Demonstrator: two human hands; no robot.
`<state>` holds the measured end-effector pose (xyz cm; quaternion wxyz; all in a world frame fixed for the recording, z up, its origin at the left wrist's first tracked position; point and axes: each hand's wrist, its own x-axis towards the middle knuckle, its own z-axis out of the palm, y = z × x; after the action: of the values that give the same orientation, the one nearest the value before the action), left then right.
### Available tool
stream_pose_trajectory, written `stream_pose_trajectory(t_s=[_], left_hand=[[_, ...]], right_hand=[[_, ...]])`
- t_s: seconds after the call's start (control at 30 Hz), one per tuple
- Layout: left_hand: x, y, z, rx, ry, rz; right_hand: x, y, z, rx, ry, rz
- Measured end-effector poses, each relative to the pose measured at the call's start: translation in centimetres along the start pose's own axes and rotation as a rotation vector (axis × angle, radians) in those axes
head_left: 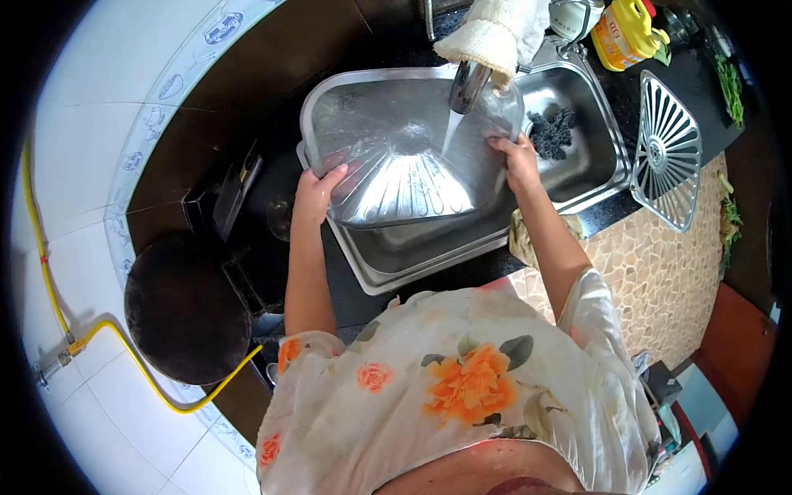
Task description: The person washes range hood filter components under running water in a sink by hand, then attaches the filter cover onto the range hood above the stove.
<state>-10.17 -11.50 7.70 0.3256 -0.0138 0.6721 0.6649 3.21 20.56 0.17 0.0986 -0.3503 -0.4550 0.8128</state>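
A wide rectangular stainless steel tray with rounded corners is held tilted over the left basin of the sink. My left hand is closed on its left edge, the thumb lying on the wet metal. On the opposite side, my right hand grips the right edge, thumb on top. Water runs from the tap onto the tray and spreads across it. Light cloth is wrapped around the upper part of the tap. Most of the fingers are hidden beneath the tray.
A dark scouring pad lies in the right basin. Beyond it stand a slotted metal rack and a yellow jug. Green vegetables lie far right. At left are a round dark board and a yellow hose.
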Motion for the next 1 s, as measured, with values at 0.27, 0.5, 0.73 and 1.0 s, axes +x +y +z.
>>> stream_pose_trajectory(t_s=[0.27,0.5,0.73,1.0], left_hand=[[-7.0,3.0,1.4,0.097,0.282,0.264],[-8.2,-1.3,-2.0,-0.131,0.339,0.357],[-3.2,-9.6,-1.9,-0.536,0.421,0.159],[4.1,-18.2,1.3,-0.767,0.192,-0.097]], right_hand=[[2.4,2.9,6.9,-0.29,0.082,-0.286],[3.2,3.5,4.3,-0.272,-0.395,0.103],[0.0,-4.7,6.2,-0.381,-0.46,-0.053],[-1.3,-7.7,4.4,-0.561,-0.574,-0.219]])
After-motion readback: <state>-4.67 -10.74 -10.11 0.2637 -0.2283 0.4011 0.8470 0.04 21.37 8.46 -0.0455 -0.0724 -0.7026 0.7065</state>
